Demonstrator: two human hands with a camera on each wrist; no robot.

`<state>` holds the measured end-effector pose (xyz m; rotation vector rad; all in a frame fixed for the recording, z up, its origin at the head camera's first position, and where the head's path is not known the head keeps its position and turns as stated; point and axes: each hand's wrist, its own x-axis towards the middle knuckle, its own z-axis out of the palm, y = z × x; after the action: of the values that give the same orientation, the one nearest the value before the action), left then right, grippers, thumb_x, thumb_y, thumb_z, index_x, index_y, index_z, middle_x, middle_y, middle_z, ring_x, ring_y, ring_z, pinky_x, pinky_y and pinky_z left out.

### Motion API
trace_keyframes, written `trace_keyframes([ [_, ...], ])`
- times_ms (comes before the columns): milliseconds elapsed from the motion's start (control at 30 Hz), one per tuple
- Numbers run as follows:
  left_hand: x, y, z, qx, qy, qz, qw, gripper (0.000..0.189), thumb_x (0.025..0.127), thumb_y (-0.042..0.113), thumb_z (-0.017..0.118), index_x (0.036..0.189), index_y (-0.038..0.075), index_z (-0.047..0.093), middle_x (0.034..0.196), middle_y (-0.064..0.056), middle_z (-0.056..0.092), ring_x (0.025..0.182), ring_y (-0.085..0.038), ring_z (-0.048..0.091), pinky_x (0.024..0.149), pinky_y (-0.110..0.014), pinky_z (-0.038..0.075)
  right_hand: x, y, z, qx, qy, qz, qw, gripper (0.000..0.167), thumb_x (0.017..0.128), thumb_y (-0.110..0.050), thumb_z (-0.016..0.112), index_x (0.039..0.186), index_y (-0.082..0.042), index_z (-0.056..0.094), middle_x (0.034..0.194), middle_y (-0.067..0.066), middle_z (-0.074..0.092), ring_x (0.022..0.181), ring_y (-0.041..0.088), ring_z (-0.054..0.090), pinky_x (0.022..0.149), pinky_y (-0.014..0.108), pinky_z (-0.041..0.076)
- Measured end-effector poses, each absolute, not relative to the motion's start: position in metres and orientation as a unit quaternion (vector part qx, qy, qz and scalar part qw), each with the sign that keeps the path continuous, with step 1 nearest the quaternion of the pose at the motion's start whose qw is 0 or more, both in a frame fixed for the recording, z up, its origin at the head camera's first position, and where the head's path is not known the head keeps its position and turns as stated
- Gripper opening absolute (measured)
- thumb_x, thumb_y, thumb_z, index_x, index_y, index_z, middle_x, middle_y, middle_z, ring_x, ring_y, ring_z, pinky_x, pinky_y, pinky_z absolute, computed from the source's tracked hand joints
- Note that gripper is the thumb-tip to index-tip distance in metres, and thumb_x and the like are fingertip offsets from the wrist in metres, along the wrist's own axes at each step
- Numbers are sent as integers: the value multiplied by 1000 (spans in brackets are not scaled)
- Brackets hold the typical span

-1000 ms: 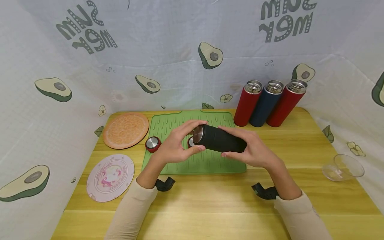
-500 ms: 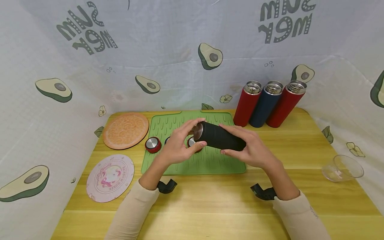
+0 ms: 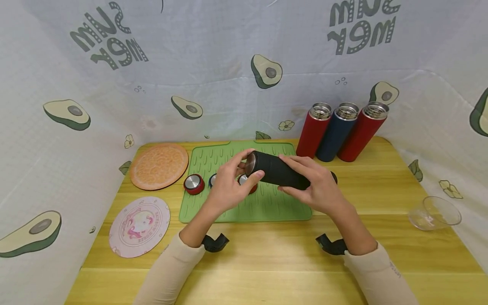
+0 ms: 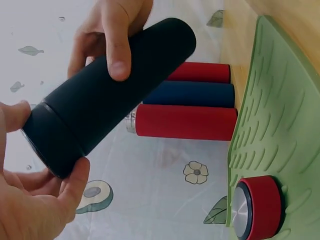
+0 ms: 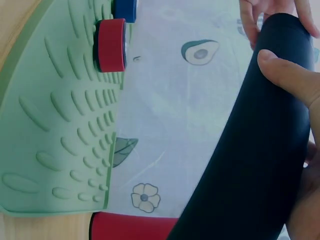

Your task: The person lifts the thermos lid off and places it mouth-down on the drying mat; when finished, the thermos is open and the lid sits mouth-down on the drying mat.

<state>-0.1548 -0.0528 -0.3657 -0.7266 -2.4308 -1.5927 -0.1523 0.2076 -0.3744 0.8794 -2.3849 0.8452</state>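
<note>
A black thermos (image 3: 280, 169) is held above the green mat, lying aslant with its capped end to the left and slightly higher. My left hand (image 3: 231, 184) holds the black cap (image 4: 56, 140) between thumb and fingers; a seam shows where cap meets body. My right hand (image 3: 318, 186) grips the thermos body, thumb on the near side. Below, on the mat (image 3: 274, 207), are a red cap (image 3: 194, 184), a blue cap (image 3: 212, 181) partly behind my left hand, and another red cap (image 3: 242, 179) partly covered by my left thumb.
Three uncapped thermoses, red (image 3: 313, 133), blue (image 3: 338, 133) and red (image 3: 362, 133), stand at the back right. An orange round mat (image 3: 160, 166) and a pink round mat (image 3: 140, 226) lie at left. A clear glass (image 3: 434, 214) is at the right edge.
Both hands stay on the thermos. It has risen a little, and my left hand has shifted slightly up and right around the cap. The blue cap has come into view beside it.
</note>
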Motion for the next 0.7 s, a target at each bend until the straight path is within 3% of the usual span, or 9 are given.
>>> trace_keyframes([
  [167,-155,-52,-365,-226,-799,-553,69,61,98,37,72,150,13,52,120,-10,68,109,-21,73,97,-34,60,-153,208,-373,323,-861,301,251,85,69,-22,97,146,-20,62,129,12,69,113,28,67,81,43,61],
  [400,-169,-64,-370,-342,-734,-587,17,75,91,14,81,156,23,45,155,0,49,140,-17,49,110,-31,52,-151,217,-369,314,-873,315,200,83,69,-24,98,145,-24,63,131,7,68,111,23,66,75,35,60],
  [567,-174,-72,-369,-418,-708,-569,-4,73,86,3,82,152,13,51,164,-3,39,150,-19,40,115,-37,48,-152,220,-369,316,-879,315,167,82,71,-25,97,145,-24,62,132,7,68,111,23,67,76,36,61],
  [700,-177,-75,-369,-433,-702,-565,-18,61,89,1,79,146,7,57,161,-8,43,147,-20,44,113,-37,50,-152,221,-369,316,-881,318,152,82,71,-26,97,145,-24,62,132,7,68,114,24,67,79,39,62],
])
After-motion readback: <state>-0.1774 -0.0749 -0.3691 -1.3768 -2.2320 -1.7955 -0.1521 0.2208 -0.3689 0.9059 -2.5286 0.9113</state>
